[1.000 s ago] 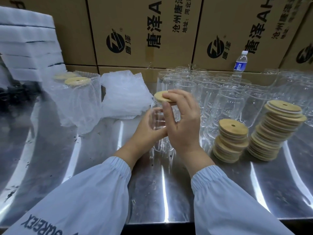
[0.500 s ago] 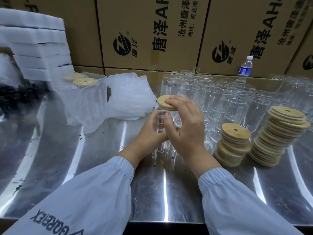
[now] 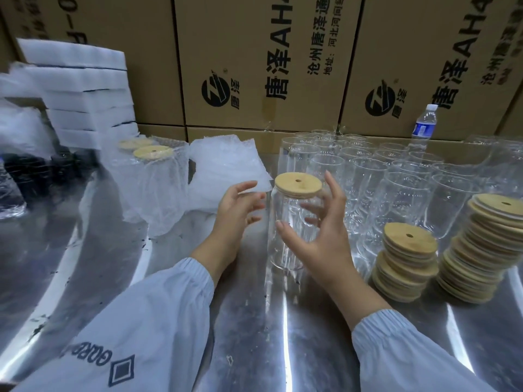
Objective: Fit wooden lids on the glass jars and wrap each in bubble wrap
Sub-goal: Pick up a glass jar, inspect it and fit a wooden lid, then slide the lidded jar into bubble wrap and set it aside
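A clear glass jar [image 3: 284, 250] stands on the steel table [image 3: 249, 340] in the middle, with a round wooden lid [image 3: 298, 184] seated flat on its mouth. My right hand [image 3: 322, 241] curls round the jar's right side: the thumb lies on the front and the fingers show through the glass behind. My left hand [image 3: 237, 210] hovers just left of the jar with spread fingers, holding nothing. A pile of bubble wrap sheets [image 3: 226, 165] lies behind the left hand.
Two wrapped, lidded jars [image 3: 152, 182] stand at the left in front of stacked white foam sheets [image 3: 85, 89]. Several open jars [image 3: 390, 171] crowd the back right, with two lid stacks [image 3: 407, 258] [image 3: 486, 244] before them. A water bottle [image 3: 424, 123] and cardboard boxes [image 3: 254, 66] line the back.
My right hand left the top of the lid and dropped to the jar's side. My left hand let go of the jar and moved left. The lid now sits level.
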